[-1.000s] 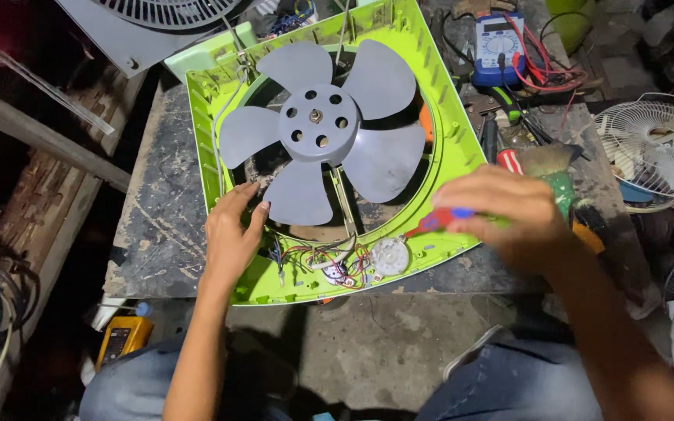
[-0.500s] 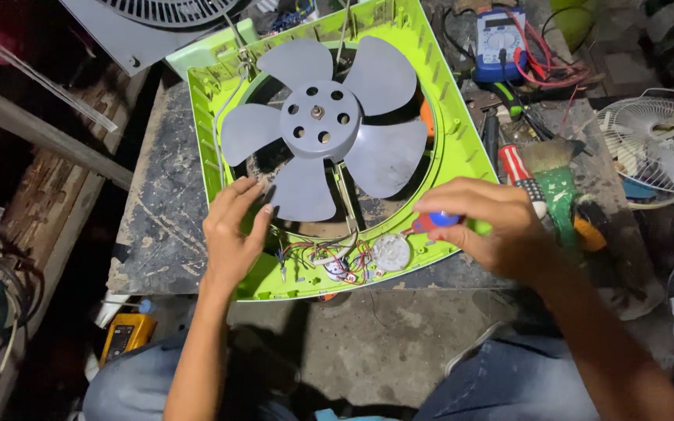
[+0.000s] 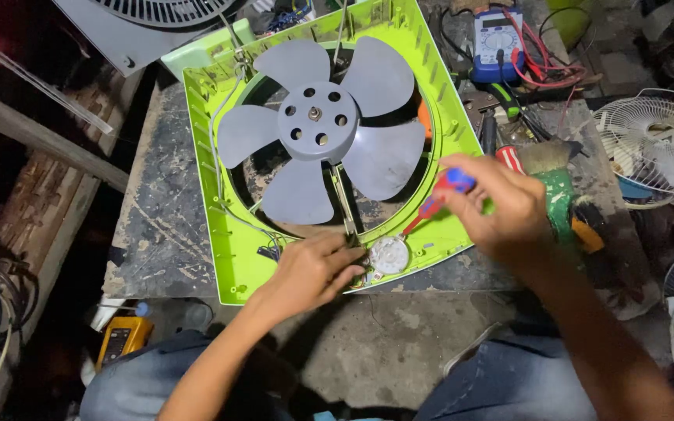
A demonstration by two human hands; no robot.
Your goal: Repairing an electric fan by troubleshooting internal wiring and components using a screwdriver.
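Observation:
A lime-green square fan housing (image 3: 220, 234) lies flat on a worn workbench, with a grey five-blade fan (image 3: 317, 125) in its round opening. My right hand (image 3: 501, 206) grips a red-and-blue screwdriver (image 3: 438, 199), whose tip points down at a round white part (image 3: 389, 256) on the housing's near edge. My left hand (image 3: 313, 269) rests on that near edge just left of the white part, its fingers on the small wires there.
A blue multimeter (image 3: 497, 39) with red leads lies at the back right, beside more screwdrivers (image 3: 509, 156) and green tape (image 3: 559, 203). A white wire fan guard (image 3: 653, 144) sits at right. A grey grille (image 3: 150, 23) is at top left, and a yellow meter (image 3: 122, 339) lies on the floor.
My left hand has slid right along the housing's near edge toward the white part. My right hand has brought the screwdriver tip down onto that part. The view has shifted slightly.

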